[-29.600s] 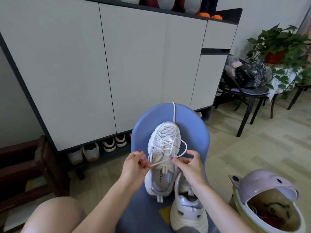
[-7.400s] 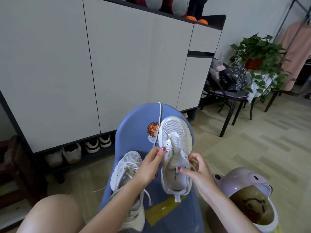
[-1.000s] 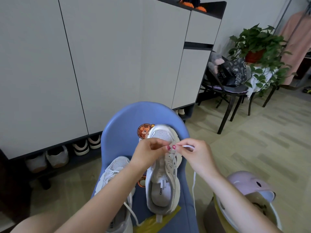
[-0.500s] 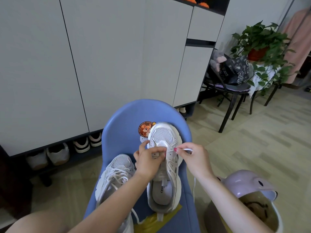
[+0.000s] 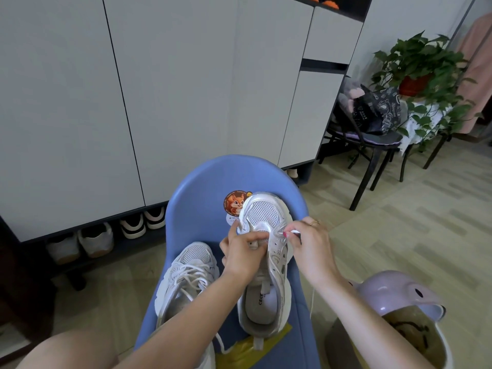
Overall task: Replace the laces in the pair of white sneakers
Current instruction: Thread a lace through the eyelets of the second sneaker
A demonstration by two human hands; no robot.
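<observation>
Unlaced sneaker [image 5: 266, 262] on blue chair [image 5: 202, 187], left hand [image 5: 243, 255] gripping its tongue, right hand [image 5: 308, 249] pinching lace tip [image 5: 292, 232] at right eyelet. Laced sneaker [image 5: 186, 278] at chair's left edge.

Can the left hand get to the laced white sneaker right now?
Probably not yet: the left hand grips the unlaced white sneaker's tongue. The laced white sneaker lies right beside it on the blue plastic chair, nothing covering it.
</observation>
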